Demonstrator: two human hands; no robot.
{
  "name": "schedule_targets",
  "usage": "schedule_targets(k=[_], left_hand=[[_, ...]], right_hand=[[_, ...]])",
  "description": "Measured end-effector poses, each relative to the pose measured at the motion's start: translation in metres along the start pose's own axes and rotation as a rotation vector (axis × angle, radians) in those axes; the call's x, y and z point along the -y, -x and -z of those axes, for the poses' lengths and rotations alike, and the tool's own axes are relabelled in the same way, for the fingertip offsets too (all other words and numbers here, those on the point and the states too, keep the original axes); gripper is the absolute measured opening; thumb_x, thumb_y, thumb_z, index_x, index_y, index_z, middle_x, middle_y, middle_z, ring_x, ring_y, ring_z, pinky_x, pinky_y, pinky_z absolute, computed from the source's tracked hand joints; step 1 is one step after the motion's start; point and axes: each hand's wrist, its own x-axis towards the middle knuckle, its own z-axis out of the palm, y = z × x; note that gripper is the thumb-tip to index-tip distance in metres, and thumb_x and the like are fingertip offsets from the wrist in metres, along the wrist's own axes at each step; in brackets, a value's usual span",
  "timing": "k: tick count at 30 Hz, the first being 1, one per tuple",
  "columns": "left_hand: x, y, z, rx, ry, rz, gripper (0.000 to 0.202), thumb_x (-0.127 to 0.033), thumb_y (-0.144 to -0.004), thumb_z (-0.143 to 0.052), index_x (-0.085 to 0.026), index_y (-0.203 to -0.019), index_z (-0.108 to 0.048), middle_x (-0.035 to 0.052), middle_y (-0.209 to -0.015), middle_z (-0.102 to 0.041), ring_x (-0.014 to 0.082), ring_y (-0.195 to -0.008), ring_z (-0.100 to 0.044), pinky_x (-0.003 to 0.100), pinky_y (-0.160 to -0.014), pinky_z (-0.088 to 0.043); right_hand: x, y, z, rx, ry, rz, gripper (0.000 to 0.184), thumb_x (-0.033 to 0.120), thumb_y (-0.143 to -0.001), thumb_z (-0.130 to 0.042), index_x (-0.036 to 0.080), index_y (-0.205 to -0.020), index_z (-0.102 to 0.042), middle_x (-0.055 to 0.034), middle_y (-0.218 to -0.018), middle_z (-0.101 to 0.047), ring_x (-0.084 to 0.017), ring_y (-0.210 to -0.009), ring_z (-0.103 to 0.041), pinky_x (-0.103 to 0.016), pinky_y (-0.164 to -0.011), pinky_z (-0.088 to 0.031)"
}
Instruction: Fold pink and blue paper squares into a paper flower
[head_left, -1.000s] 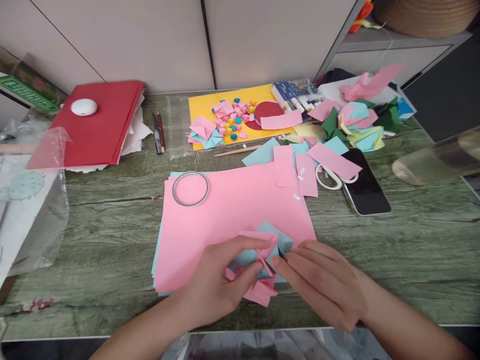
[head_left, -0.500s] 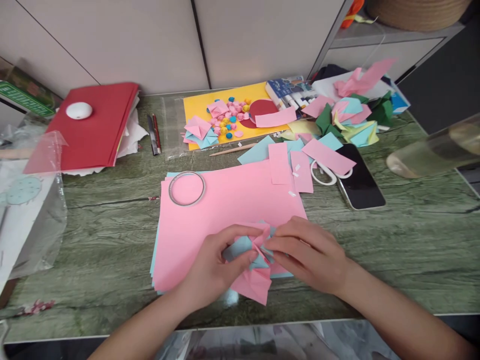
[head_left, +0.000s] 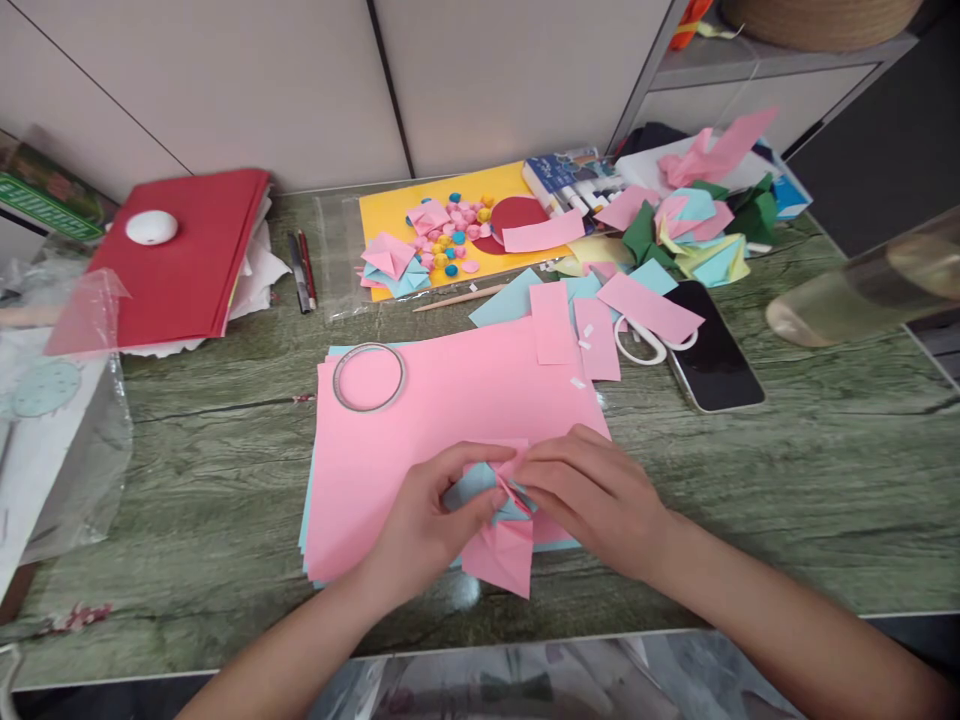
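Observation:
Between my hands is a folded pink and light-blue paper piece (head_left: 501, 555), held above the front of a stack of pink and blue paper sheets (head_left: 360, 480). My left hand (head_left: 435, 510) grips its left side, thumb and forefinger closed around the blue part. On the other side my right hand (head_left: 592, 500) pinches the upper right folds, its fingertips close to my left thumb and partly hiding the paper. A silver ring-shaped bangle (head_left: 369, 408) lies on the stack's upper left, and narrow pink paper strips (head_left: 551, 325) overlap its upper right corner.
White-handled scissors (head_left: 637, 350) and a phone (head_left: 716, 350) lie to the right, near a tilted clear bottle (head_left: 847, 295). Behind are a yellow sheet (head_left: 495, 180) with small paper balls, markers (head_left: 581, 195) and folded paper shapes (head_left: 705, 220). A red folder (head_left: 187, 270) sits left.
My right hand has moved slightly left over the paper, its fingers closer to my left hand's. The whole view has shifted a little.

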Motion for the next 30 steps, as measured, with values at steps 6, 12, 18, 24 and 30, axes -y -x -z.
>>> schedule_targets(k=[6, 12, 18, 24, 30], left_hand=[[0.001, 0.0, -0.001, -0.01, -0.011, -0.002, 0.027, -0.03, -0.08, -0.058, -0.019, -0.105, -0.06, 0.0033, -0.094, -0.067, 0.0153, -0.08, -0.058, 0.024, -0.065, -0.045], [0.002, 0.0, -0.001, 0.0, 0.008, -0.002, 0.027, -0.028, -0.08, -0.059, -0.02, -0.106, -0.059, 0.0032, -0.101, -0.066, 0.0164, -0.09, -0.059, 0.025, -0.073, -0.046], [0.001, 0.0, 0.0, 0.001, 0.02, -0.002, 0.027, -0.028, -0.08, -0.059, -0.021, -0.106, -0.06, 0.0036, -0.103, -0.066, 0.0175, -0.095, -0.058, 0.026, -0.076, -0.046], [-0.002, 0.003, 0.0, -0.034, -0.046, -0.084, 0.026, -0.026, -0.08, -0.059, -0.022, -0.105, -0.062, 0.004, -0.105, -0.067, 0.0181, -0.098, -0.06, 0.026, -0.079, -0.048], [0.0, 0.009, 0.003, -0.047, -0.126, -0.169, 0.027, -0.023, -0.082, -0.055, -0.025, -0.109, -0.06, 0.0037, -0.106, -0.067, 0.0172, -0.094, -0.062, 0.023, -0.071, -0.052]], right_hand=[[0.0, 0.004, -0.002, 0.029, 0.014, 0.006, 0.009, 0.007, -0.083, -0.051, 0.015, -0.085, -0.055, -0.0055, -0.086, -0.066, -0.013, -0.081, -0.059, -0.026, -0.064, -0.042], [-0.001, 0.006, -0.003, 0.042, 0.026, 0.011, 0.01, 0.007, -0.084, -0.05, 0.015, -0.085, -0.055, -0.006, -0.087, -0.065, -0.013, -0.081, -0.058, -0.027, -0.063, -0.041], [0.001, 0.003, -0.002, 0.019, 0.022, 0.001, 0.01, 0.006, -0.082, -0.053, 0.015, -0.085, -0.056, -0.0054, -0.086, -0.066, -0.013, -0.08, -0.059, -0.026, -0.063, -0.042], [0.005, -0.005, 0.002, -0.042, -0.062, -0.041, 0.011, 0.007, -0.08, -0.057, 0.015, -0.087, -0.059, -0.0046, -0.082, -0.066, -0.012, -0.074, -0.059, -0.026, -0.061, -0.044], [0.006, -0.008, 0.008, -0.03, -0.117, -0.004, 0.019, 0.004, -0.079, -0.054, 0.015, -0.093, -0.059, -0.0072, -0.089, -0.064, -0.012, -0.078, -0.058, -0.026, -0.063, -0.047]])
